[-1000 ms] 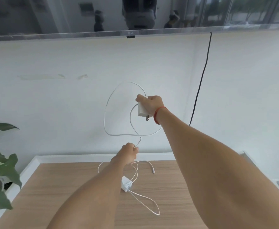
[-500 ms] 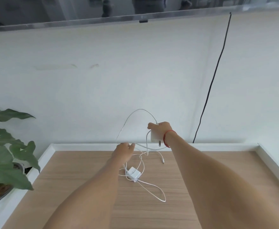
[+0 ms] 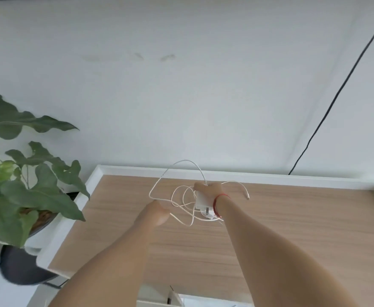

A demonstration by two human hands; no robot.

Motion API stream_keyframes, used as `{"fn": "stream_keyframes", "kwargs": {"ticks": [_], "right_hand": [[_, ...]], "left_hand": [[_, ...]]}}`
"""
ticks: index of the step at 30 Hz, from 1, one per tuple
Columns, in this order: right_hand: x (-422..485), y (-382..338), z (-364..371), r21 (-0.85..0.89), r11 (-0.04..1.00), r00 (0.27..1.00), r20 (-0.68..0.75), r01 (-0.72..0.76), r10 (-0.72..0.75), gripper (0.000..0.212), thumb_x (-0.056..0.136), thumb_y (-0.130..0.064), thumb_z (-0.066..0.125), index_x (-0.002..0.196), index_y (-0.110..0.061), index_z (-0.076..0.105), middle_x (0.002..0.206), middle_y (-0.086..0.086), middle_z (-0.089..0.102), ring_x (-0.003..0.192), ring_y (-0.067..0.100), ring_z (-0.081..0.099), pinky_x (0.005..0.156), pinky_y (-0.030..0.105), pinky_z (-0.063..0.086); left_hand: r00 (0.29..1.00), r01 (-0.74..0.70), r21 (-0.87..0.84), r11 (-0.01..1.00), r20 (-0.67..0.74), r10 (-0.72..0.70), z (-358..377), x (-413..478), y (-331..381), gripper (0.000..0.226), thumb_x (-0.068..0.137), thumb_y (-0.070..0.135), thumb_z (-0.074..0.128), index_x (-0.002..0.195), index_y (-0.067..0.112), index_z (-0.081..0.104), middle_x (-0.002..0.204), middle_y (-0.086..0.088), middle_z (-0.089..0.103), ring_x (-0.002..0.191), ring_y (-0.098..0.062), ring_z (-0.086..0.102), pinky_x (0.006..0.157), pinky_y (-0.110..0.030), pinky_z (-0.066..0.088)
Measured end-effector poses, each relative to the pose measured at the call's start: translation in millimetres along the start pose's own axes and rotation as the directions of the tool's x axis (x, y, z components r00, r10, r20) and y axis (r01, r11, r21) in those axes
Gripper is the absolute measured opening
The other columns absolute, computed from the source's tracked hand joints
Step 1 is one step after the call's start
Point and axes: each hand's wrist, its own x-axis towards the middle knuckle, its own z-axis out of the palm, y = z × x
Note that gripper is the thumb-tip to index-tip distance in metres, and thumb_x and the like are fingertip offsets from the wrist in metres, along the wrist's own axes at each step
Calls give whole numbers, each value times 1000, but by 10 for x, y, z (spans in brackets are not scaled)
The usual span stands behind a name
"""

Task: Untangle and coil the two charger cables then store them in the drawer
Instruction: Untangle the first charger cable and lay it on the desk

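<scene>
My right hand, with a red band at the wrist, grips a white charger brick low over the wooden tabletop. White cable loops up and left from the brick, and more tangled loops lie beneath it. A free cable end rests on the wood to the right. My left hand is closed on a strand of the white cable just left of the tangle. A second white brick shows partly under my right wrist.
A leafy potted plant stands off the table's left edge. A black cord runs down the white wall at the right. White raised trim borders the tabletop. An open drawer edge shows at the bottom.
Both hands have come down from in front of the wall to the tabletop, bringing the brick and cable loops with them. The view has tilted downward.
</scene>
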Motion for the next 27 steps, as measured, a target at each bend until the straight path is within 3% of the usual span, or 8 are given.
{"fn": "stream_keyframes", "kwargs": {"ticks": [4, 8, 13, 19, 23, 27], "right_hand": [[53, 161, 564, 46, 998, 999, 20, -34, 33, 20, 80, -28, 66, 85, -10, 57, 68, 2, 51, 58, 19, 49, 50, 23, 37], [174, 323, 1020, 31, 998, 999, 20, -47, 47, 21, 78, -29, 68, 70, -14, 56, 68, 3, 54, 68, 23, 53, 64, 27, 41], [341, 531, 1473, 32, 997, 998, 9, -65, 65, 25, 81, -25, 68, 64, -11, 56, 61, 4, 50, 55, 19, 48, 48, 22, 38], [410, 797, 1968, -34, 997, 997, 23, -72, 73, 25, 79, -27, 71, 60, -17, 59, 58, -1, 52, 58, 18, 50, 55, 24, 40], [378, 873, 2148, -55, 995, 997, 19, -79, 81, 31, 80, -26, 69, 57, -16, 51, 59, -1, 46, 57, 17, 46, 53, 23, 37], [368, 859, 2264, -113, 992, 998, 11, -62, 64, 39, 81, -24, 65, 52, -19, 41, 54, -3, 39, 50, 14, 39, 46, 20, 31]], "left_hand": [[994, 93, 33, 995, -69, -90, -160, 67, -693, 18, 85, 26, 54, 86, 13, 65, 79, -3, 63, 77, -26, 63, 63, -27, 44], [959, 213, 36, 976, -199, -202, -322, 261, -1305, 23, 89, 21, 50, 95, 3, 65, 101, -14, 67, 93, -34, 64, 70, -31, 45], [933, 253, -39, 967, -253, -255, -347, 455, -1907, 36, 93, 22, 43, 109, -2, 65, 114, -20, 62, 101, -37, 61, 85, -40, 51], [877, 283, -57, 957, -387, -283, -399, 559, -2335, 13, 89, 15, 60, 94, 16, 72, 99, -8, 69, 96, -32, 62, 79, -36, 52], [851, 273, -98, 957, -438, -288, -392, 633, -2498, 14, 86, 9, 60, 87, 16, 73, 95, -9, 69, 91, -33, 61, 78, -37, 51], [834, 217, -109, 970, -496, -242, -417, 678, -2597, 17, 83, 2, 61, 78, 10, 75, 89, -11, 68, 81, -32, 60, 63, -34, 48]]}}
